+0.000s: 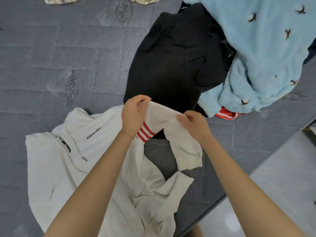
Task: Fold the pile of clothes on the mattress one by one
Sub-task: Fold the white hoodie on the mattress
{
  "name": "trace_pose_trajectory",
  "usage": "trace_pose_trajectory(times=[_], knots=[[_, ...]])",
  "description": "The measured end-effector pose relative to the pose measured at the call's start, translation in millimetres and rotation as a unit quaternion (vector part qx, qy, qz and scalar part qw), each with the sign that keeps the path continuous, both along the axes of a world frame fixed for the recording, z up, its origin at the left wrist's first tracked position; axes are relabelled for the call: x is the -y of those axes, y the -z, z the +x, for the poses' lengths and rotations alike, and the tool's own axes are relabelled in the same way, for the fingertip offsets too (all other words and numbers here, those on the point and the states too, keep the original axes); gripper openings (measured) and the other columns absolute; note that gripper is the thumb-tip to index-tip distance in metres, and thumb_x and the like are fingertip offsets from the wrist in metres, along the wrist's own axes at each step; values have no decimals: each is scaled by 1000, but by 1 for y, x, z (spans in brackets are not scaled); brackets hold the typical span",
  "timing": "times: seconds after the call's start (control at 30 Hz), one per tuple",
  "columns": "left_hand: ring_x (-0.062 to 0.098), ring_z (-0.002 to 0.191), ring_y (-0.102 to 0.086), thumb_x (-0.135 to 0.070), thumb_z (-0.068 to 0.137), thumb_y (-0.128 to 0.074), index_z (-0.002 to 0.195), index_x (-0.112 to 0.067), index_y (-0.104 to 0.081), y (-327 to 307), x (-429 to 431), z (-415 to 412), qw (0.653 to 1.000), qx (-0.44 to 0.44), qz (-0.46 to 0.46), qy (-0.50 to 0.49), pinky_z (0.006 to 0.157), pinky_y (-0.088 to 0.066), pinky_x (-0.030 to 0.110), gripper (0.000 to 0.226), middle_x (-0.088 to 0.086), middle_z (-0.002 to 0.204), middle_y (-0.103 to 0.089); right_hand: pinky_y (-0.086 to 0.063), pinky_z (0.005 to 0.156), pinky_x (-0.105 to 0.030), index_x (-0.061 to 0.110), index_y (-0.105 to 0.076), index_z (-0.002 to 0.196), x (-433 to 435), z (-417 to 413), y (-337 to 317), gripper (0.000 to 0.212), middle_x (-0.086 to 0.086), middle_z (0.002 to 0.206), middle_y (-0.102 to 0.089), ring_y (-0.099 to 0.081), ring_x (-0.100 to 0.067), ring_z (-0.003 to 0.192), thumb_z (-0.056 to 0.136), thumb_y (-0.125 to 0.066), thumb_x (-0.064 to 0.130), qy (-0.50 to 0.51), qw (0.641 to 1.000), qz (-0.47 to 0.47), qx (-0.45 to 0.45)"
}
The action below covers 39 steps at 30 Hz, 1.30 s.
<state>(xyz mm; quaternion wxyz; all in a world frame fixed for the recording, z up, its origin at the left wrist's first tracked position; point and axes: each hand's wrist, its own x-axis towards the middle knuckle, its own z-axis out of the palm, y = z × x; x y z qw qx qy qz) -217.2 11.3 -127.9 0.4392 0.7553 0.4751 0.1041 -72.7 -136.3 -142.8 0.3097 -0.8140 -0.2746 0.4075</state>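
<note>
Left hand [134, 115] and right hand [193, 124] each pinch the red-striped white sleeve [164, 115], which is stretched between them above the mattress [51, 57]. The white hoodie [56, 168] lies below the left forearm. The black garment [171, 57] and blue fleece [265, 48] lie beyond the hands.

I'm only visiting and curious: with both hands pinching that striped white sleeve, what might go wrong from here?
The left hand and right hand hold only the sleeve. The white hoodie lies rumpled, so folding now may trap creases. The sleeve is close to the black garment and could drag it along. The hoodie's lower part lies near the edge of the mattress and might slip toward the floor.
</note>
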Motion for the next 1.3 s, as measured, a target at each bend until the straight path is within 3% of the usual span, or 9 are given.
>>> trace_pose_trajectory(times=[0.13,0.2,0.3,0.43,0.57,0.8,0.93,1.07,1.3], knots=[[15,137,-35,-24,102,-45,136,-25,-48,-6,12,22,983,-20,-31,178,119,-18,38,34,-2,142,-48,-33,59,-8,24,-52,69,-8,22,-22,29,10,62,-45,-45,4,59,98,-51,26,-36,998,46,15],[17,127,-47,-27,101,-45,131,-26,-53,-9,19,37,970,12,-56,235,116,-23,51,31,-4,129,-59,-35,62,-7,21,-58,72,-12,31,-31,26,9,64,-50,-47,7,61,98,-53,22,-59,996,67,22],[15,96,-59,-34,97,-49,108,-16,-66,-15,30,56,967,9,-51,250,98,-43,44,27,-2,97,-67,-37,63,-5,12,-69,86,-8,43,-38,21,2,76,-62,-50,7,66,96,-56,24,-65,996,56,10],[6,80,-57,-22,96,-57,94,-11,-66,-24,32,65,970,37,-88,225,74,-47,18,14,0,84,-62,-36,59,-11,16,-67,87,11,55,-38,19,2,75,-59,-48,0,64,95,-57,30,-66,996,40,-44],[-2,84,-57,-16,98,-53,100,-9,-66,-29,23,69,986,78,-76,125,73,-44,7,15,-1,92,-64,-29,55,-21,9,-56,74,28,60,-32,30,0,68,-46,-40,-8,59,88,-67,34,-105,991,-50,-72],[5,83,-58,-23,98,-53,104,-11,-66,-20,25,86,998,45,-47,-8,66,-44,0,19,0,99,-65,-36,66,-32,13,-52,80,42,88,-31,21,-1,73,-52,-49,-20,73,97,-51,26,62,985,-81,141],[7,95,-58,-28,97,-54,111,-18,-65,-8,30,89,999,6,-13,35,91,-47,22,21,0,111,-66,-23,79,-32,18,-52,78,37,112,-45,26,2,71,-54,-48,-21,72,97,-51,35,105,958,-61,261],[21,134,-41,-43,96,-47,138,-19,-49,2,33,84,996,-29,48,75,116,-28,41,49,5,145,-47,-23,83,-35,19,-67,98,26,127,-40,22,-4,94,-64,-55,-27,97,97,-48,31,53,945,-112,303],[29,147,-18,-63,90,-26,149,-26,-32,6,40,56,967,-144,163,132,112,2,37,69,4,158,-26,-25,110,-46,17,-54,136,17,97,-29,49,-11,137,-51,-39,-34,131,88,-62,15,32,944,-43,327]])
